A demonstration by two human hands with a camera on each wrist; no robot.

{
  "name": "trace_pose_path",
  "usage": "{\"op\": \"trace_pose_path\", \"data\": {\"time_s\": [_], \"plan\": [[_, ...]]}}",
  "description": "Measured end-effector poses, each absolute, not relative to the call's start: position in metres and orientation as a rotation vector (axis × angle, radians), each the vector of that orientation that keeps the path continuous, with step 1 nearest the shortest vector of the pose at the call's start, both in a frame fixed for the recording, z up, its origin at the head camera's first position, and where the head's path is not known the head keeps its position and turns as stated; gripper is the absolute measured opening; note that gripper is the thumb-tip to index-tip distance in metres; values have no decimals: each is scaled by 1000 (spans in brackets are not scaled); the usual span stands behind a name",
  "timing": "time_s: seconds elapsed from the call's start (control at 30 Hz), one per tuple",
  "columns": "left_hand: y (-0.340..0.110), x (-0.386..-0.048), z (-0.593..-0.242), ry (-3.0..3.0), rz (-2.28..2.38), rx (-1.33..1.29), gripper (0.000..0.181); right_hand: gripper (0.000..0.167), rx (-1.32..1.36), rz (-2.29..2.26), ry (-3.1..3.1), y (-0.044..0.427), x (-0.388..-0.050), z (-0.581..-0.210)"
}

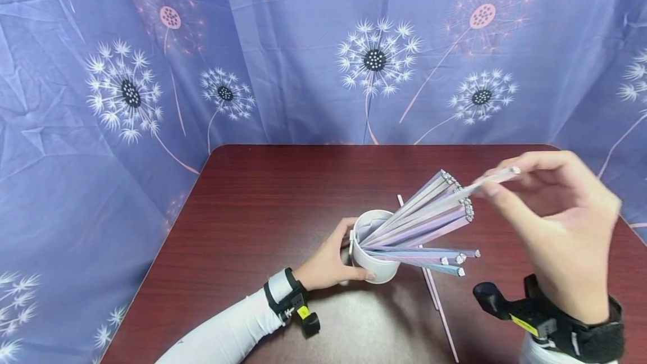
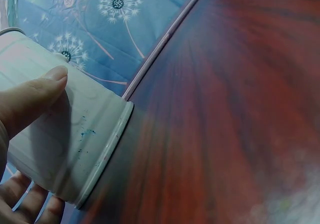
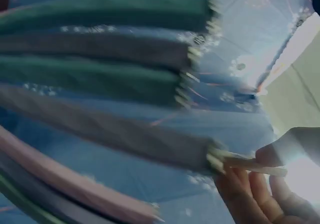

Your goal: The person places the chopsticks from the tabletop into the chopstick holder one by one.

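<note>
A small white can tilts on the table, with several pastel sticks leaning out of it to the right. Their tips look silvery and frayed. My left hand grips the can from its left side. In the left wrist view the thumb lies along the can's wall and the fingers reach under it. Up to the right, my right hand pinches a slim pale stick between thumb and fingers. In the right wrist view that pale stick meets the frayed end of a greyish tube.
Thin pinkish sticks lie on the dark red table right of the can, and another stick's end shows behind it. A blue dandelion-print cloth hangs beyond the table's back edge. Both wrists carry strapped-on cameras.
</note>
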State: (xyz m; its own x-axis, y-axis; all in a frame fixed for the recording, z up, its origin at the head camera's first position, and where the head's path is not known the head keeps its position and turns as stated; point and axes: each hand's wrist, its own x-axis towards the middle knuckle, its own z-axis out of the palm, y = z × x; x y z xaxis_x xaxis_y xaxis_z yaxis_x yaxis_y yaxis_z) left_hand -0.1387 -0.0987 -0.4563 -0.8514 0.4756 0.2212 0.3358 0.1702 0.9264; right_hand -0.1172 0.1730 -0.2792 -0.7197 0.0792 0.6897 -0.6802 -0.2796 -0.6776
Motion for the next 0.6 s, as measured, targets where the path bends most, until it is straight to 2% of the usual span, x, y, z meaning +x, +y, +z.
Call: {"op": "trace_pose_path", "data": {"time_s": [0.13,0.27,0.47,0.6], "plan": [[-99,-139,-459,2307,1783,808,88,38,698,1847,-1860,164,-120,-280],[-98,-144,-473,2314,1777,810,91,39,692,1851,-1859,165,-122,-281],[-99,-151,-485,2301,1777,820,94,30,616,1884,-1717,175,-131,-283],[-101,-150,-485,2306,1773,814,93,21,407,1532,-1961,180,-147,-291]]}}
